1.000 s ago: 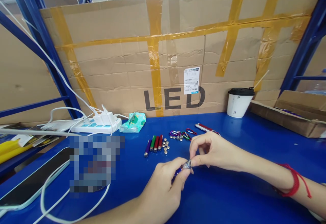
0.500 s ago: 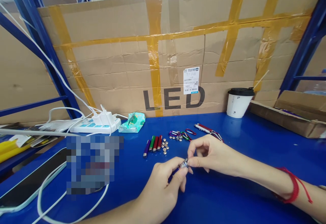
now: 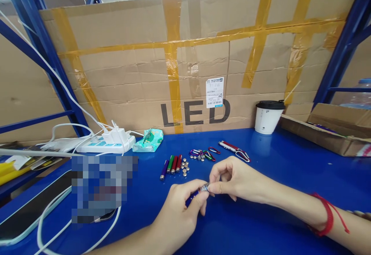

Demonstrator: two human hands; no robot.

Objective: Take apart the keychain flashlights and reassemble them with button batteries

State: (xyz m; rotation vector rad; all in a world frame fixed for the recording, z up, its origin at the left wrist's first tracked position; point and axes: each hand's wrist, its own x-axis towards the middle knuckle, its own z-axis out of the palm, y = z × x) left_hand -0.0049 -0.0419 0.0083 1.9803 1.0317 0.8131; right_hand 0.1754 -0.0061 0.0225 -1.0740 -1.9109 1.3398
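My left hand (image 3: 184,210) is closed around a small blue flashlight tube (image 3: 193,197), its silver threaded end (image 3: 204,188) pointing up to the right between thumb and index finger. At that silver end, my right hand (image 3: 230,179) pinches with thumb and index finger; whatever lies between these fingertips is too small and covered to make out. Beyond the hands lie a blue tube (image 3: 164,170), a green tube (image 3: 170,164) and two red tubes (image 3: 176,164), each with a silver end. Several silver button cells (image 3: 184,166) are scattered right beside them.
Small coloured carabiners (image 3: 209,155) and red and silver pens with a clip (image 3: 232,147) lie farther back. A lidded paper cup (image 3: 269,119) and a cardboard tray (image 3: 333,135) stand right. Left are a power strip (image 3: 101,145), green packet (image 3: 149,140), phone (image 3: 37,204) and cable (image 3: 42,224).
Both hands have shifted slightly left in view, along with the whole scene. More of the blue tube shows in my left hand; my right fingers stay at its silver end.
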